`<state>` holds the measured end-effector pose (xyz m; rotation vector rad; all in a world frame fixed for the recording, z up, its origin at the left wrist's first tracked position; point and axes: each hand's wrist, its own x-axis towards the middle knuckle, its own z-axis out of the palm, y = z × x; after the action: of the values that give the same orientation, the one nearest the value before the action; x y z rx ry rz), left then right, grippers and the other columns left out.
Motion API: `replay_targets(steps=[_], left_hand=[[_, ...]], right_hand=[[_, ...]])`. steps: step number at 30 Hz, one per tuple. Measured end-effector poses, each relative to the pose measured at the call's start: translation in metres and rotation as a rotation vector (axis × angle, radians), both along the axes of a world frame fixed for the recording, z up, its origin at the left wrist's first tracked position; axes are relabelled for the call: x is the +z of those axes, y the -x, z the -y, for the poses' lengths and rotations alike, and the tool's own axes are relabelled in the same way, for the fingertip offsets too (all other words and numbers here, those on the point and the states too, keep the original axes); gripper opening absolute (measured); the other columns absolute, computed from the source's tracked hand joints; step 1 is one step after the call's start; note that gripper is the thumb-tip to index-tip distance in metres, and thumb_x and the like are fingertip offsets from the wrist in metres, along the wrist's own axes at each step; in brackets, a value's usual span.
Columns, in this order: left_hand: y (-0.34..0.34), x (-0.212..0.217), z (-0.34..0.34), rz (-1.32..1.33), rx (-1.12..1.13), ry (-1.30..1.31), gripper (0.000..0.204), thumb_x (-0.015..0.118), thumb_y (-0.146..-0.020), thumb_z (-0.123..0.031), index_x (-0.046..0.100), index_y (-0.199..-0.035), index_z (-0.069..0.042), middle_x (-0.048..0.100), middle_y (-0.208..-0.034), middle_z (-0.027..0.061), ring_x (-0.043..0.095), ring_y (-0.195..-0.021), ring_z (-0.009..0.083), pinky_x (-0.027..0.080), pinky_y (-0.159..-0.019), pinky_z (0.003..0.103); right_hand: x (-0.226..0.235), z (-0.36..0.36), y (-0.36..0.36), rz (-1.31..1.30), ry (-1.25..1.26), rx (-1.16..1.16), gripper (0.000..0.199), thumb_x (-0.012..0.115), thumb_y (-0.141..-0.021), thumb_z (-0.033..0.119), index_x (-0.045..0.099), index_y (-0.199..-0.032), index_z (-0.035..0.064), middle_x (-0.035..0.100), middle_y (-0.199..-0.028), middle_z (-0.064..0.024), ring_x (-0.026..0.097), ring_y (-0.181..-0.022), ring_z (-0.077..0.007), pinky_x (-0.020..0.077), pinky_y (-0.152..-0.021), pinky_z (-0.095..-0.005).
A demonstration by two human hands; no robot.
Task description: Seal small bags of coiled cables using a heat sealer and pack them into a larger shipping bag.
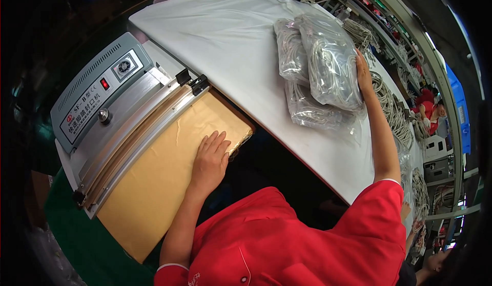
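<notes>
My left hand [210, 159] lies flat, fingers stretched out, on the tan board [159, 170] in front of a grey bag sealer [100, 91]. The sealer has a red lit switch, a round dial and a long metal sealing bar [138, 127]. Over on the right, my right hand [363, 73] rests its fingers against the side of a clear plastic bag [330, 63] of coiled grey cables. That bag lies on top of other such bags [293, 50] in a small pile. The right thumb is hidden, and the fingers look extended rather than wrapped round the bag.
A white-covered table [220, 40] bears the pile. Loose coiled cables [392, 109] line its right side. Beyond stand metal shelving, a blue bin [457, 106] and other people at work. A dark gap separates the sealer's board from the table edge. Green cloth [82, 234] hangs at lower left.
</notes>
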<state>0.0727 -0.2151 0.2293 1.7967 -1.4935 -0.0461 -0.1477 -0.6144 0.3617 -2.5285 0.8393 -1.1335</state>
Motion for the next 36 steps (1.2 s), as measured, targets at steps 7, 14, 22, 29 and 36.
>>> replay_targets(steps=[7,14,22,29,36], left_hand=[[-0.004,0.014,0.008,-0.018,0.004,-0.085,0.019,0.050,-0.068,-0.004,0.051,-0.087,-0.001,0.046,-0.103,0.0116,0.039,-0.101,0.0270,0.027,-0.088,0.037],[-0.015,0.036,0.034,-0.305,0.009,-0.177,0.023,0.048,-0.068,0.002,0.049,-0.091,0.001,0.047,-0.102,0.0130,0.044,-0.097,0.0229,0.037,-0.080,0.033],[-0.032,0.131,0.244,-0.795,-0.006,-0.236,0.069,0.057,-0.068,-0.019,0.017,-0.122,-0.005,0.028,-0.120,0.0156,0.034,-0.106,0.0256,0.033,-0.084,0.033],[-0.030,0.146,0.321,-1.256,-0.052,-0.603,0.088,0.057,-0.065,-0.041,0.004,-0.122,0.000,0.019,-0.124,0.0152,0.021,-0.114,0.0242,0.019,-0.092,0.033],[-0.011,0.140,0.315,-1.131,-0.054,-0.559,0.094,0.059,-0.061,-0.045,0.001,-0.123,-0.004,0.022,-0.122,0.0155,0.021,-0.114,0.0219,0.019,-0.092,0.029]], right_hand=[[0.003,-0.013,-0.004,0.046,-0.144,-0.017,0.039,0.029,-0.084,0.027,0.036,-0.112,0.0004,0.037,-0.115,-0.0132,0.033,-0.108,-0.0220,0.0207,-0.090,-0.0262],[0.028,-0.038,-0.016,-0.113,-0.030,-0.195,0.039,0.030,-0.082,0.025,0.034,-0.114,0.0021,0.034,-0.117,-0.0132,0.030,-0.109,-0.0226,0.0191,-0.091,-0.0283],[0.031,-0.004,0.034,0.141,-0.388,-0.331,0.041,0.035,-0.081,0.025,0.033,-0.114,0.0010,0.034,-0.117,-0.0112,0.028,-0.111,-0.0212,0.0176,-0.092,-0.0291],[-0.010,0.060,0.068,0.316,-1.078,-0.127,0.044,0.037,-0.080,0.032,0.038,-0.111,0.0007,0.043,-0.108,-0.0088,0.039,-0.101,-0.0178,0.0291,-0.085,-0.0267],[0.006,0.080,0.027,0.621,-1.669,-0.095,0.047,0.043,-0.076,0.037,0.041,-0.108,0.0024,0.047,-0.104,-0.0078,0.047,-0.091,-0.0171,0.0368,-0.078,-0.0268]])
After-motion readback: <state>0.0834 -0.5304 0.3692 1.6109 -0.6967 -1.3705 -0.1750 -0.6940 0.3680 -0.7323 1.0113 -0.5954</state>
